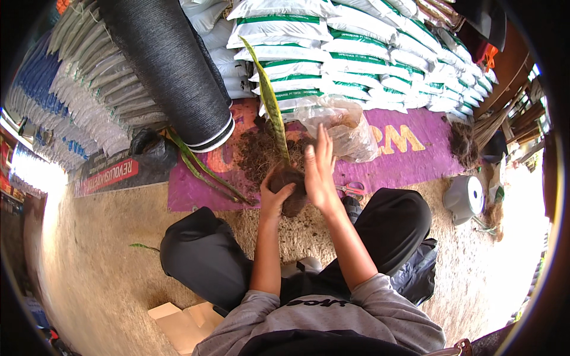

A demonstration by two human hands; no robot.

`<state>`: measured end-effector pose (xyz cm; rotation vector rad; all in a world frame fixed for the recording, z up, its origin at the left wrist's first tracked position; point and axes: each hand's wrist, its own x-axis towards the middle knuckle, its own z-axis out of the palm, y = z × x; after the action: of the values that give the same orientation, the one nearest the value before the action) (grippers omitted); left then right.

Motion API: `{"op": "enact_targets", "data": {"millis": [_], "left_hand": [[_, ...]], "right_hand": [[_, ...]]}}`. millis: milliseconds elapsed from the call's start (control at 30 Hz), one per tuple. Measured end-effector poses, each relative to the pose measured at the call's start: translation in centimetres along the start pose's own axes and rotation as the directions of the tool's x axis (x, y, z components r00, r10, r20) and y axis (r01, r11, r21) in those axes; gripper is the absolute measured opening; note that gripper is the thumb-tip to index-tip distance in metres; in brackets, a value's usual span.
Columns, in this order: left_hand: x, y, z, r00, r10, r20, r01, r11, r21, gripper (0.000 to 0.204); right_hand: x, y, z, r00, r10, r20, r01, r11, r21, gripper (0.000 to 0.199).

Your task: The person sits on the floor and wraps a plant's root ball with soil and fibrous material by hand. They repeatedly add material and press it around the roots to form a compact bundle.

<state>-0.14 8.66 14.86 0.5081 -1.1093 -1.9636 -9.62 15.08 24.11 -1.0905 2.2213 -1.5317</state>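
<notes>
My left hand (274, 196) is closed around the left side of a dark brown, rounded root ball or small pot (293, 205); I cannot tell which. A single tall snake plant leaf (271, 98), green with yellowish edges, rises from it and tilts to the left. On the right side, my right hand (320, 172) is open, its fingers stretched out and its palm turned toward the dark clump. Loose dark soil with fine roots (252, 157) lies heaped just beyond. Behind my right fingers sits a crumpled clear plastic bag (356, 139) with something brown inside.
Red-handled scissors (351, 188) lie right of my hands on a purple banner (398, 160). Cut snake plant leaves (205, 172) rest at left, near a black plastic bag (153, 148). Stacked white-and-green sacks (356, 53) and a black roll (169, 71) stand behind. A grey container (463, 199) is at right.
</notes>
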Motion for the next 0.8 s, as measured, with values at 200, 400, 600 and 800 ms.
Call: {"op": "enact_targets", "data": {"millis": [200, 400, 600, 800], "left_hand": [[-0.7, -0.4, 1.0, 0.999, 0.042, -0.019, -0.042, 0.999, -0.016, 0.078], [-1.0, -0.3, 0.6, 0.999, -0.007, -0.043, 0.007, 1.0, -0.008, 0.072], [0.2, -0.6, 0.1, 0.991, -0.096, 0.094, 0.125, 0.91, -0.396, 0.059], [0.4, -0.6, -0.2, 0.997, -0.075, 0.013, 0.072, 0.876, -0.476, 0.06]], "right_hand": [[0.9, 4.1, 2.0, 0.984, -0.064, 0.168, 0.002, 0.94, 0.342, 0.069], [1.0, 4.7, 2.3, 0.908, -0.049, 0.415, -0.15, 0.889, 0.434, 0.077], [1.2, 3.4, 2.6, 0.981, -0.018, 0.195, -0.144, 0.608, 0.781, 0.073], [-1.3, 2.3, -0.2, 0.965, -0.253, -0.071, 0.262, 0.906, 0.333, 0.046]]}}
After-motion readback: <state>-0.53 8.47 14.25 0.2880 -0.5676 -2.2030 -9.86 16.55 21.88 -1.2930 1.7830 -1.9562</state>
